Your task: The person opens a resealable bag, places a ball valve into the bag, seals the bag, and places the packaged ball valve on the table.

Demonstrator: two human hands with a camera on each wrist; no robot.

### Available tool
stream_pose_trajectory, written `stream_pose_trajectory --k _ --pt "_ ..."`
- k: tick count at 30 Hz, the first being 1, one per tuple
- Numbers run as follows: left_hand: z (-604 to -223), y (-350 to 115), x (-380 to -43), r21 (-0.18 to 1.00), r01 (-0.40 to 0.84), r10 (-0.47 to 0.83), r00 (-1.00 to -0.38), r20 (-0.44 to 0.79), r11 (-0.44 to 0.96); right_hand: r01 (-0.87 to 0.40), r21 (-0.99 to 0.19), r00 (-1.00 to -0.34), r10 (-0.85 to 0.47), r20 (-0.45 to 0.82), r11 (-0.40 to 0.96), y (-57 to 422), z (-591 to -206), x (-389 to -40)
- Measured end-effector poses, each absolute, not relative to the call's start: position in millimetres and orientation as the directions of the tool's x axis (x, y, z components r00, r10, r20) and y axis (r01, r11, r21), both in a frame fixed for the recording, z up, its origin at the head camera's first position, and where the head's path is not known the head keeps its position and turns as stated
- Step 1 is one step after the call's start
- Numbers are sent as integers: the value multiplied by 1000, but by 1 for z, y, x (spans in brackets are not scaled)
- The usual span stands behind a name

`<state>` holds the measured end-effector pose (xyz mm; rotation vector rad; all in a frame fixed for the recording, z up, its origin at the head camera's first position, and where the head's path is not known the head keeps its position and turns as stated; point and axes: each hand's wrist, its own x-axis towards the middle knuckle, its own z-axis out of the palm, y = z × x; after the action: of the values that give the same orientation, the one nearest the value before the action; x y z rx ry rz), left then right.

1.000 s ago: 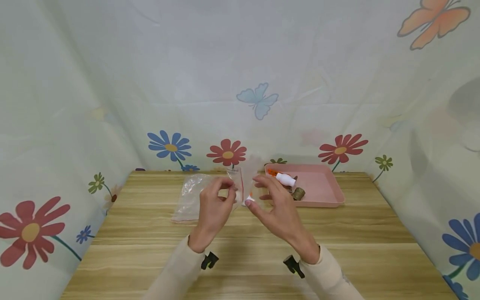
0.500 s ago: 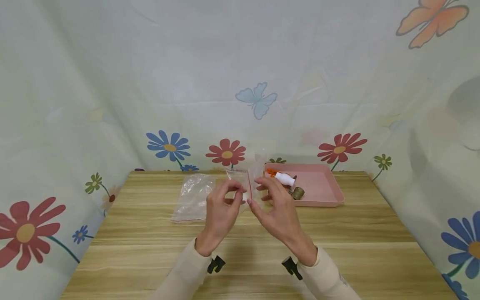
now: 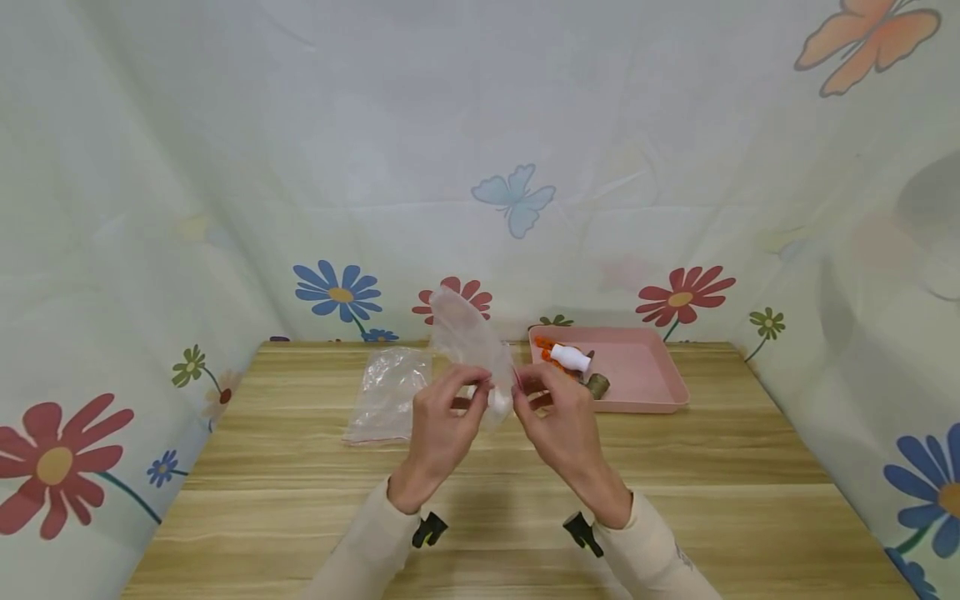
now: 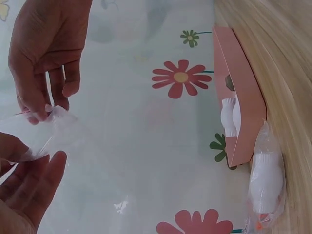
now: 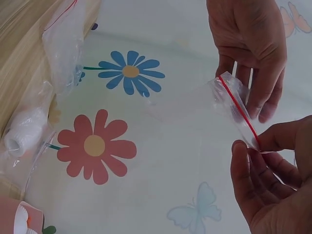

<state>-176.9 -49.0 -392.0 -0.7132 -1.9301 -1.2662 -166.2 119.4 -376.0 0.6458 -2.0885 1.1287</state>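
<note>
Between my two raised hands stretches a clear zip-lock bag (image 3: 467, 329), whose red seal strip (image 5: 239, 107) shows in the right wrist view. My left hand (image 3: 442, 427) pinches one end of it between thumb and fingers. At the other end of the strip, my right hand (image 3: 562, 427) pinches the bag. The bag's body hangs away toward the back curtain. Below it on the table lies another clear bag with a white bottle (image 4: 265, 183) and something orange inside, partly hidden in the head view.
A second clear bag (image 3: 390, 392) lies flat on the wooden table (image 3: 480, 542), left of the hands. The pink tray (image 3: 637, 375) to the right holds a white bottle (image 3: 571, 358), orange pieces (image 3: 546, 343) and a brownish-green lump (image 3: 597, 386). A flowered curtain stands behind.
The held bag has turned so its body swings left, and its red strip has shifted right. My right fingers have closed onto its edge. My left hand has moved slightly right.
</note>
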Motion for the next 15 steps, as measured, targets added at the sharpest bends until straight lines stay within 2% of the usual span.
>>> stream_pose_trajectory --k 6,15 --pt "-391 -56 -178 502 770 38 -559 828 395 -689 -499 -621 -72 781 526 126 -377 -170" --pt "-391 -67 -181 501 741 -4 -558 830 447 -686 -485 -578 -2 816 542 139 -378 -176"
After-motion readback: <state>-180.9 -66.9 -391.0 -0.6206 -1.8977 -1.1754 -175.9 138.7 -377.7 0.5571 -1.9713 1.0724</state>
